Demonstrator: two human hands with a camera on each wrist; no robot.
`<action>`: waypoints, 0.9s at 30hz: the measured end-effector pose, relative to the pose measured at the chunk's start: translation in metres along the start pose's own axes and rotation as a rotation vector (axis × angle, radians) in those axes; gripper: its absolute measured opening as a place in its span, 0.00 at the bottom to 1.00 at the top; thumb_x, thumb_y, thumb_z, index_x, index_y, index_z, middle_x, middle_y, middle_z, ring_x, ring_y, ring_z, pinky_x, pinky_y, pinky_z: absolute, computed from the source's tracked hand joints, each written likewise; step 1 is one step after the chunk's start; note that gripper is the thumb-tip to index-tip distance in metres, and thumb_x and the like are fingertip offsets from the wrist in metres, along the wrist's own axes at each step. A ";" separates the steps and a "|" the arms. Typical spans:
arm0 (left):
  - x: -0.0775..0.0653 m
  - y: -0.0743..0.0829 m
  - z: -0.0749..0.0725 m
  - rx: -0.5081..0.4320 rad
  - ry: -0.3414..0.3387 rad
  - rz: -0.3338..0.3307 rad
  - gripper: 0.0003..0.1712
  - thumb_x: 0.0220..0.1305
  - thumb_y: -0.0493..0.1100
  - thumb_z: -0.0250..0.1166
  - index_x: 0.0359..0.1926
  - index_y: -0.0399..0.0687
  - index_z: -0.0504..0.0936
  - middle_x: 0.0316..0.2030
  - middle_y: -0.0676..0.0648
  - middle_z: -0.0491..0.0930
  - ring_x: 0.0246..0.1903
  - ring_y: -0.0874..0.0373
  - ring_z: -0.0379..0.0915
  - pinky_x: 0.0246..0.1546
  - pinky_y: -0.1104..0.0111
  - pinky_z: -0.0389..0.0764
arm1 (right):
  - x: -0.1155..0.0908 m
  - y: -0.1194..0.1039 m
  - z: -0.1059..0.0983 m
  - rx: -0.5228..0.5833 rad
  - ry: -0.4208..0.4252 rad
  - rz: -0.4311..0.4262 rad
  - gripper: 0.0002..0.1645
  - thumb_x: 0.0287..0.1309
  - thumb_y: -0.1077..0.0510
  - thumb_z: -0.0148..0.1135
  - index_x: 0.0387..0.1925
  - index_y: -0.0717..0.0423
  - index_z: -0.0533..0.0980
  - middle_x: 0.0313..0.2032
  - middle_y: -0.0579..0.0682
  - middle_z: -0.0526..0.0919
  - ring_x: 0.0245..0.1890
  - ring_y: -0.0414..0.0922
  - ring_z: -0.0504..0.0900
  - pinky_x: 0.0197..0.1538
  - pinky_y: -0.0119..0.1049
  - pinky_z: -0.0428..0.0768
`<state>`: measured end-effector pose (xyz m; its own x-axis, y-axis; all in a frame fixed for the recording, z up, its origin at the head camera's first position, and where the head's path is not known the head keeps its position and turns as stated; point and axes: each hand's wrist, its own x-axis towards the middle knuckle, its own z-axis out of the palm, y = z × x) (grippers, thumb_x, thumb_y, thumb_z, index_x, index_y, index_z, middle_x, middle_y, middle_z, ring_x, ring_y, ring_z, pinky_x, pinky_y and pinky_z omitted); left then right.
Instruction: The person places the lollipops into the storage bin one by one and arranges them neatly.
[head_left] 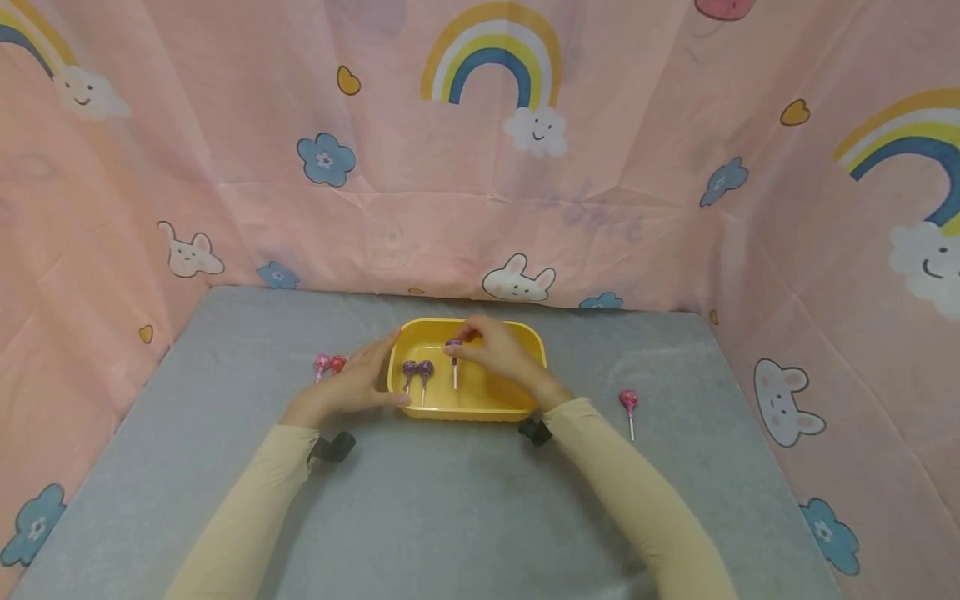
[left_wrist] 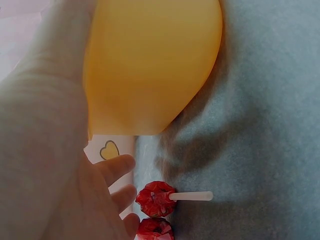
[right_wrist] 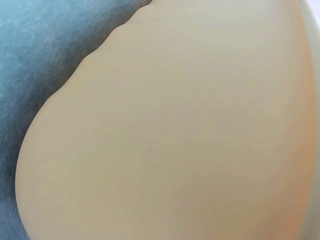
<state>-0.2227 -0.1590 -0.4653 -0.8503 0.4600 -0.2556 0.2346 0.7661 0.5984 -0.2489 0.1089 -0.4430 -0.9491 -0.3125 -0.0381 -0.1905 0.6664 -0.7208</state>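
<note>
A yellow tub (head_left: pixel 465 414) stands on the table, with two purple lollipops (head_left: pixel 417 368) lying side by side at its left. My right hand (head_left: pixel 501 350) is over the tub, pinching a third purple lollipop (head_left: pixel 453 342) by its head, the white stick pointing toward me. My left hand (head_left: pixel 356 382) rests against the tub's left end, its fingers extended along the side and its thumb by the front rim. Close to those fingers, in the left wrist view, lies a red lollipop (left_wrist: pixel 156 199) with another red-wrapped lollipop (left_wrist: pixel 155 229) beside it.
A pink-and-red lollipop (head_left: pixel 628 400) lies right of the tub on the grey table cloth (head_left: pixel 450 508). Left of the tub is a pink lollipop (head_left: pixel 322 363). Pink printed curtains (head_left: pixel 420 225) enclose the table's back and sides. A beige sleeve (right_wrist: pixel 165 125) fills most of the right wrist view.
</note>
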 end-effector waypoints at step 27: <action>-0.001 0.000 0.000 0.015 0.008 0.016 0.68 0.54 0.66 0.70 0.80 0.59 0.33 0.79 0.38 0.42 0.78 0.35 0.37 0.74 0.37 0.48 | 0.006 -0.004 0.020 -0.006 -0.014 -0.018 0.15 0.57 0.43 0.70 0.36 0.47 0.80 0.38 0.44 0.82 0.45 0.46 0.78 0.56 0.41 0.79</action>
<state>-0.2216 -0.1593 -0.4651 -0.8503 0.4685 -0.2399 0.2549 0.7652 0.5911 -0.2490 0.0908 -0.4541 -0.9420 -0.3337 -0.0353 -0.2086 0.6647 -0.7174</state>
